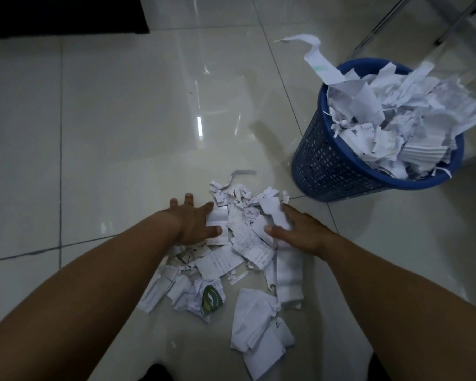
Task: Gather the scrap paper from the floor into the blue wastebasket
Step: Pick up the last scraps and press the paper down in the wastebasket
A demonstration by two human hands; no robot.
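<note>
Head view, both bare forearms reach in from the bottom corners toward centre frame.

Loose pile of torn white scrap paper [242, 243] sits on the glossy pale tiled floor [121, 119], centre to lower centre of the frame. Mix of printed slips, crumpled bits and strips. One crumpled piece with a green printed logo [210, 299] lies lower centre-left of the pile. A larger folded white sheet [259, 325] lies at the bottom of the pile, slightly apart from the rest.

Left hand [194, 225]: palm down at the left edge of the pile, fingers [188, 198] spread apart, thumb and index resting on a white slip. Not closed on anything.

Right hand [300, 229]: palm down at the right edge of the pile, fingers mostly buried under paper, thumb pointing inward. Pressed against the scraps; cannot tell whether the hidden fingers have curled around any.

Hands face each other with the top half of the pile between them.

Blue perforated plastic wastebasket [335, 160] stands upright, right of centre to upper right of the frame, well apart from the hands, near the pile's upper right end. It is heaped over the rim with white paper scraps [396, 119]; one long curled white strip [313, 56] sticks out of its upper left rim.

Black object [63, 15] upper left corner. Metal legs [423, 23] upper right corner.
</note>
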